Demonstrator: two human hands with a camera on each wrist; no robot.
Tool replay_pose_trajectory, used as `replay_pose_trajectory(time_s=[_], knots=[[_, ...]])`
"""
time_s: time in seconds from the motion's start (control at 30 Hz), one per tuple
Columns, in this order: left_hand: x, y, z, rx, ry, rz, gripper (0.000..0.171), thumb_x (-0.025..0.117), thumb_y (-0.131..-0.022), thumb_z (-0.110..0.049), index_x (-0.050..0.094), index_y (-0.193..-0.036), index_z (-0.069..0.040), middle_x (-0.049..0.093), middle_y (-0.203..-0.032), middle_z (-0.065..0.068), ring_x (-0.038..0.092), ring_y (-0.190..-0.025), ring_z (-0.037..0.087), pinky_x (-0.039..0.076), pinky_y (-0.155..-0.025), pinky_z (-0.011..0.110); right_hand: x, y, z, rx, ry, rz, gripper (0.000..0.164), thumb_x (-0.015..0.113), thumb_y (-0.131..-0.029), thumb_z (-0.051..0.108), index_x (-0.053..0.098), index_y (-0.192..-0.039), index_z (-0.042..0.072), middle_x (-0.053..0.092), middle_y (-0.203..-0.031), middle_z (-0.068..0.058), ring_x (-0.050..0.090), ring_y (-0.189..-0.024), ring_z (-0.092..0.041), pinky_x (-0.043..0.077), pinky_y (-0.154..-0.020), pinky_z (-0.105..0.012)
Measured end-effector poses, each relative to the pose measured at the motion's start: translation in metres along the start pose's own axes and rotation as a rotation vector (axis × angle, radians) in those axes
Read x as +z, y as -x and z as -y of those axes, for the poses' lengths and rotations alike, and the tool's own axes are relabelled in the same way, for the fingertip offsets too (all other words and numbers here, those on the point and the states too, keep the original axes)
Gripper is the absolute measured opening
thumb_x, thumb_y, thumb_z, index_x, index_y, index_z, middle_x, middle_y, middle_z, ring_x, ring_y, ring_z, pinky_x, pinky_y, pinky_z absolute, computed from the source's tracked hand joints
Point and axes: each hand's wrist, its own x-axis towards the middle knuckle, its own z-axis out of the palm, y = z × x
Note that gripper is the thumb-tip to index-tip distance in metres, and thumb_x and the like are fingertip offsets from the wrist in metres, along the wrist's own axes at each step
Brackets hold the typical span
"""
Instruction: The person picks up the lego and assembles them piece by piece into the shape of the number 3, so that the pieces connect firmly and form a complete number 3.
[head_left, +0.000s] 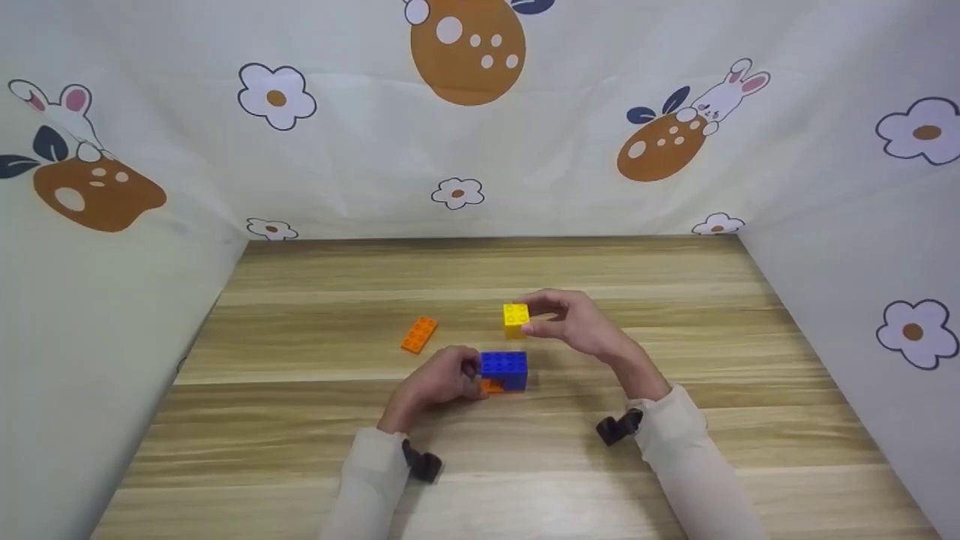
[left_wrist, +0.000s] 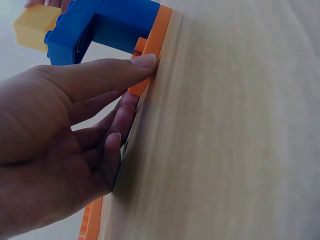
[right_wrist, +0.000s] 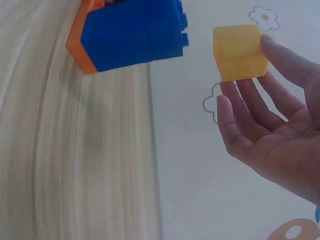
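Observation:
Between the thumb and fingers of my right hand [head_left: 589,326] is a yellow building brick [head_left: 516,321], held in the air beyond the blue bricks. My left hand [head_left: 448,376] pinches the near end of an orange base plate [left_wrist: 150,47] that lies on the table. Blue building bricks [head_left: 504,363] are stacked on that plate; in the left wrist view the upper blue brick [left_wrist: 75,32] overhangs the lower one [left_wrist: 125,22]. The right wrist view shows the yellow brick [right_wrist: 240,52] apart from the blue stack [right_wrist: 132,35].
A second orange plate [head_left: 418,334] lies on the wooden table [head_left: 315,315], left of the stack and beyond my left hand. Patterned cloth [head_left: 360,165] rises behind the table and along both sides. Black wrist devices [head_left: 424,463] sit at both sleeves.

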Motion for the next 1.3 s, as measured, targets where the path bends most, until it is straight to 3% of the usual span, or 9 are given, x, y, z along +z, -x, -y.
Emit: replay_pose_trajectory(time_s=[0.3,0.6,0.87,1.3], knots=[[0.000,0.001,-0.002,-0.018,0.014,-0.001,0.024,0.080,-0.083,-0.008,0.070,-0.105,-0.008,0.064,-0.091,0.001,0.056,-0.081,0.017,0.046,-0.074,0.029,0.009,0.015,-0.002,-0.010,0.017,-0.037,0.042,0.073,-0.092,0.019,0.064,-0.131,0.007,0.066,-0.128,-0.018,0.066,-0.115,-0.032,0.057,-0.091,-0.031],[-0.001,0.000,-0.001,-0.013,0.013,0.006,0.020,0.079,-0.083,-0.006,0.069,-0.100,-0.008,0.062,-0.087,0.000,0.055,-0.078,0.016,0.045,-0.071,0.029,0.012,0.018,-0.015,0.000,-0.068,-0.018,0.045,0.075,-0.090,0.018,0.063,-0.131,0.004,0.066,-0.126,-0.022,0.066,-0.112,-0.032,0.057,-0.089,-0.028],[0.001,-0.001,-0.001,0.004,-0.030,-0.010,0.023,0.081,-0.081,-0.007,0.069,-0.100,-0.007,0.065,-0.090,0.002,0.056,-0.080,0.016,0.047,-0.074,0.030,0.014,0.018,-0.018,0.028,-0.010,0.011,0.044,0.075,-0.090,0.019,0.064,-0.129,0.006,0.067,-0.124,-0.020,0.067,-0.111,-0.030,0.058,-0.087,-0.028],[0.001,-0.001,-0.002,-0.028,-0.002,-0.011,0.023,0.079,-0.083,-0.007,0.069,-0.104,-0.008,0.066,-0.094,0.003,0.057,-0.085,0.018,0.048,-0.078,0.032,0.012,0.021,-0.018,0.009,0.055,0.049,0.043,0.079,-0.087,0.020,0.067,-0.127,0.009,0.069,-0.125,-0.016,0.067,-0.113,-0.030,0.057,-0.092,-0.036]])
